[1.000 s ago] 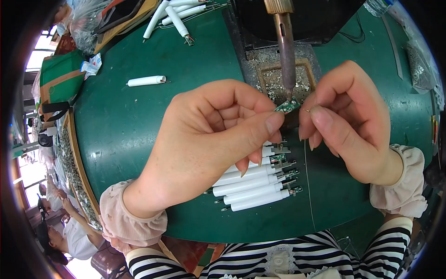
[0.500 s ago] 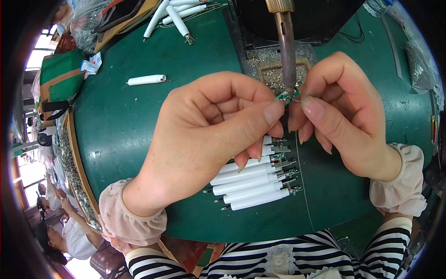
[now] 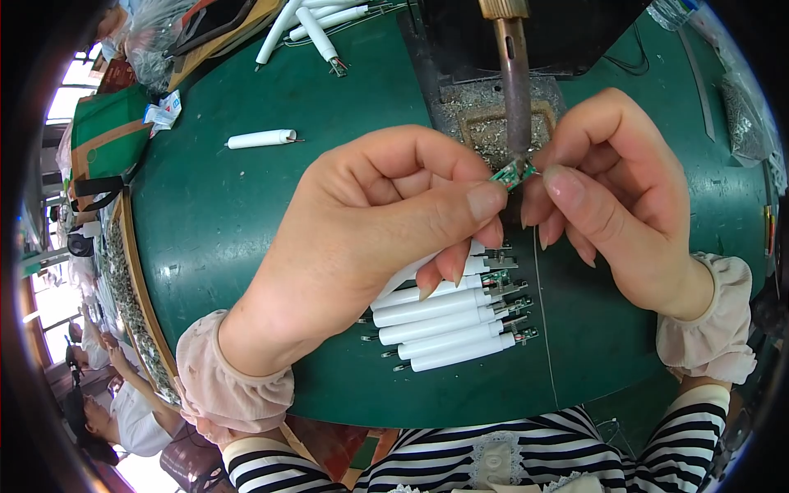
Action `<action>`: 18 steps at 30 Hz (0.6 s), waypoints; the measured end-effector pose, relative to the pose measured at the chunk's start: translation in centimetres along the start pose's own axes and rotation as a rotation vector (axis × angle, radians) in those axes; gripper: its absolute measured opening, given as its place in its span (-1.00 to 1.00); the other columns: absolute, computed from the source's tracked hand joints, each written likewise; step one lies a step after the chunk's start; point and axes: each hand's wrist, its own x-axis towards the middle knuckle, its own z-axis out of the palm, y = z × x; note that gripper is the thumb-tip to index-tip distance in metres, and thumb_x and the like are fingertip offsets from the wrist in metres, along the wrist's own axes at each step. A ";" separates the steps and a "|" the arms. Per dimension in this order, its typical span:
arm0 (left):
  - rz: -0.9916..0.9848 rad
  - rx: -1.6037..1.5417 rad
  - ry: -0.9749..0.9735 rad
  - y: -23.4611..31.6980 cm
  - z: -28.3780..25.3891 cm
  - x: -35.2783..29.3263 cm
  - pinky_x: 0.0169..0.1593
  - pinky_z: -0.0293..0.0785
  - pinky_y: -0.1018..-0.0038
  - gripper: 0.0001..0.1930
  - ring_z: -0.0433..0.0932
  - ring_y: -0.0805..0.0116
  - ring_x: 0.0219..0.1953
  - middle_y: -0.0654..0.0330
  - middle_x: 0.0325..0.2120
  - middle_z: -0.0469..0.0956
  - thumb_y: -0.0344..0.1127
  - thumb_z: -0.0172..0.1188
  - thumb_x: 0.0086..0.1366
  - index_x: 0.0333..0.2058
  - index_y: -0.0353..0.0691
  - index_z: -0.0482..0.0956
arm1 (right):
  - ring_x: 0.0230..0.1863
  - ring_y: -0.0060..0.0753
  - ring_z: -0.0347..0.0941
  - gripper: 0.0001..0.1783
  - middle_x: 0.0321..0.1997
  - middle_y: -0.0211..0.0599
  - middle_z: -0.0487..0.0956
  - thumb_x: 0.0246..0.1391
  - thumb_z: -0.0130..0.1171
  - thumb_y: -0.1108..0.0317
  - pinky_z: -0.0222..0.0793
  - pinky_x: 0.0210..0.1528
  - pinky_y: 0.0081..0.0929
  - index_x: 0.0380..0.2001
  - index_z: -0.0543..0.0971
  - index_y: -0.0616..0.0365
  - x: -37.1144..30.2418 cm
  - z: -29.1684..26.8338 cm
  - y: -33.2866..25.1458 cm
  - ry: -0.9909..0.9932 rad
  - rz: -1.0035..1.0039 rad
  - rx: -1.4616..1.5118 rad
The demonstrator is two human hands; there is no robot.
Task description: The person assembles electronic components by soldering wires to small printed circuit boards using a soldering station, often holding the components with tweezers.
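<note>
Fingertips of both hands meet at a small green circuit board (image 3: pixel 511 173), held up just under the tip of a fixed soldering iron (image 3: pixel 515 82) that comes down from the top of the view. The left hand (image 3: pixel 370 238) pinches the board's left end between thumb and forefinger, with a white tube running from under its fingers toward the table. The right hand (image 3: pixel 625 205) closes thumb and forefinger on the board's right end, its other fingers curled below. Directly beneath the hands, a row of white plastic tubes (image 3: pixel 448 324) lies side by side on the green work mat (image 3: pixel 238 222), each with a small board and wire ends poking out on the right. Behind the iron's tip sits a dark tray of metal scraps (image 3: pixel 477 123). Farther up the mat, a single white tube (image 3: pixel 261 139) lies alone, well apart from the row, and more white tubes (image 3: pixel 316 20) lie near the far edge. Both wrists wear gathered pale pink cuffs (image 3: pixel 234 386) over striped sleeves.
</note>
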 end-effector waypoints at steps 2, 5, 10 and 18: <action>-0.005 0.009 -0.006 0.0 -0.1 -0.1 -0.68 0.17 0.70 -0.91 0.33 0.56 -0.71 0.13 -0.57 0.48 -0.41 0.06 0.18 -0.37 -0.30 0.40 | -0.62 -0.70 0.32 -0.81 -0.51 -0.27 0.46 0.10 -0.01 0.34 0.13 -0.68 -0.85 -0.33 0.27 0.21 -0.1 -0.1 0.0 0.005 0.001 -0.005; -0.030 0.040 -0.005 -0.1 0.0 -0.1 -0.67 0.19 0.70 -0.92 0.33 0.56 -0.71 0.14 -0.58 0.48 -0.43 0.07 0.17 -0.38 -0.30 0.40 | -0.60 -0.70 0.32 -0.81 -0.49 -0.29 0.45 0.10 -0.01 0.33 0.14 -0.67 -0.85 -0.33 0.28 0.21 -0.1 -0.2 0.0 -0.001 0.021 -0.008; 0.009 0.037 0.006 -0.3 0.0 0.0 -0.63 0.23 0.72 -0.94 0.34 0.57 -0.70 0.15 -0.58 0.48 -0.46 0.08 0.16 -0.40 -0.30 0.40 | -0.58 -0.70 0.33 -0.81 -0.46 -0.31 0.44 0.09 0.00 0.33 0.16 -0.66 -0.85 -0.33 0.28 0.20 -0.2 -0.1 0.3 0.007 -0.006 -0.003; 0.000 0.092 -0.008 0.1 0.1 -0.3 -0.60 0.28 0.73 -0.94 0.38 0.60 -0.67 0.18 -0.58 0.49 -0.48 0.11 0.13 -0.43 -0.31 0.40 | -0.48 -0.68 0.37 -0.78 -0.41 -0.31 0.43 0.06 0.02 0.39 0.23 -0.57 -0.82 -0.25 0.32 0.26 -0.4 0.0 -0.3 -0.013 0.092 0.041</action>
